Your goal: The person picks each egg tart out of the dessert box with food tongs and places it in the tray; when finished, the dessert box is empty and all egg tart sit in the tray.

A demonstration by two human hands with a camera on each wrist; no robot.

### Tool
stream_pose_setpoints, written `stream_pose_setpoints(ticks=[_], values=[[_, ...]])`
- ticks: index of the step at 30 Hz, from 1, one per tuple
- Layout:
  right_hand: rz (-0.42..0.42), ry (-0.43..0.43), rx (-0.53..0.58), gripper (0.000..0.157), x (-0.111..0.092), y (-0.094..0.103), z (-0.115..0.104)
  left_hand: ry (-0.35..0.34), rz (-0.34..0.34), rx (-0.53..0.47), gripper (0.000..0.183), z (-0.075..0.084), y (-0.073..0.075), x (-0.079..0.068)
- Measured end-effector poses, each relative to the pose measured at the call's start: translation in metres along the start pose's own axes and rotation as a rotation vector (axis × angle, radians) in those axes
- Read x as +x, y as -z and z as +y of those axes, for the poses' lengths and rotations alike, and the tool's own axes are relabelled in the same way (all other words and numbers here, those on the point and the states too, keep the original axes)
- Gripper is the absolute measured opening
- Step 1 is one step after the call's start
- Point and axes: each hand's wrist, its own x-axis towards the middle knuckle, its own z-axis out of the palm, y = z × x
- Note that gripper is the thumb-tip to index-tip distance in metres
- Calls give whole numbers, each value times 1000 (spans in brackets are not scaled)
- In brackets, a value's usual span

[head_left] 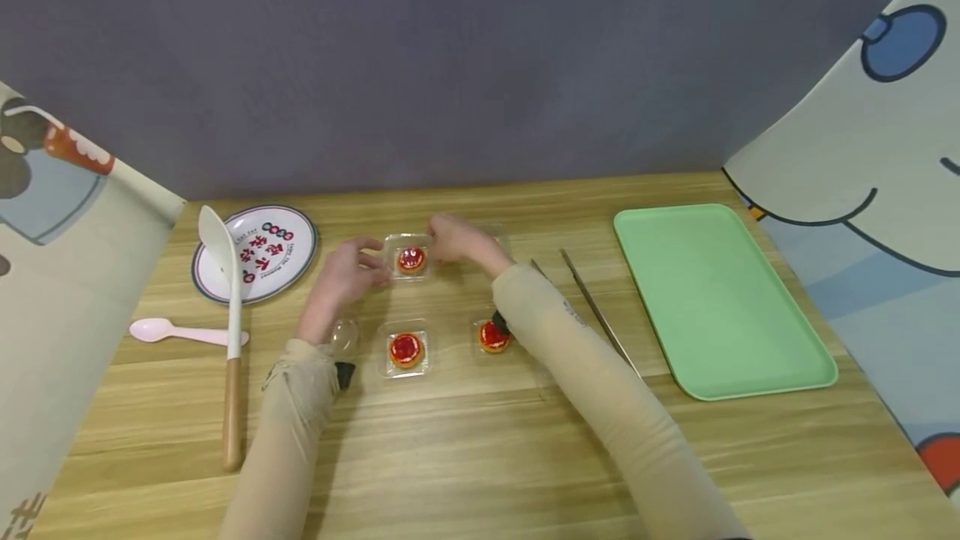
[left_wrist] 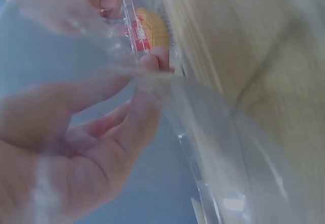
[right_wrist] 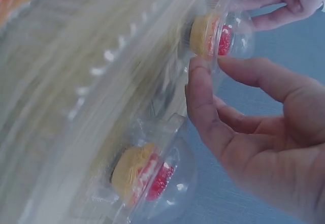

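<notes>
A small clear plastic box [head_left: 397, 243] with a red-topped tart [head_left: 411, 260] stands between both hands. In the right wrist view it has a clear domed lid [right_wrist: 245, 33]. My left hand [head_left: 351, 273] pinches its left edge, thumb and fingertips at the rim. On the opposite edge, my right hand [head_left: 467, 242] pinches the rim between thumb and forefinger. Another domed box [right_wrist: 179, 183] with a tart lies beside the right hand. Nearer the front are a second clear box [head_left: 406, 369] with a tart and a third tart [head_left: 493, 337], partly behind the right sleeve.
A loose clear dome [head_left: 344, 338] lies by the left wrist. At left are a printed plate [head_left: 300, 227], a long white spoon with a wooden handle [head_left: 233, 415] and a pink spoon [head_left: 153, 329]. Metal tongs [head_left: 592, 302] lie under the right forearm, left of a green tray [head_left: 720, 298].
</notes>
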Motion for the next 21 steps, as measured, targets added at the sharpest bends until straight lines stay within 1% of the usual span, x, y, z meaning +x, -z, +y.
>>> stream_pose_setpoints(ticks=[3, 4, 8, 10, 11, 15, 19, 21], values=[[10, 2, -11, 33, 2, 0, 1, -12, 6, 13, 58, 1, 0, 0], [16, 12, -6, 33, 12, -4, 10, -14, 12, 16, 58, 1, 0, 0], [13, 9, -8, 31, 13, -5, 9, -2, 27, -7, 60, 2, -1, 0], [18, 9, -12, 31, 12, -5, 8, 8, 32, -31, 61, 2, -2, 0], [17, 2, -29, 32, 1, -1, -1, 10, 35, -41, 61, 2, -2, 0], [24, 2, -49, 33, -1, -1, -2, -5, 54, -51, 62, 2, -5, -1], [14, 1, -55, 36, -3, -1, -4, -25, 87, -21, 63, 2, -7, -1], [12, 2, -59, 36, -4, 0, -5, -29, 98, -25, 63, 2, -8, -2]])
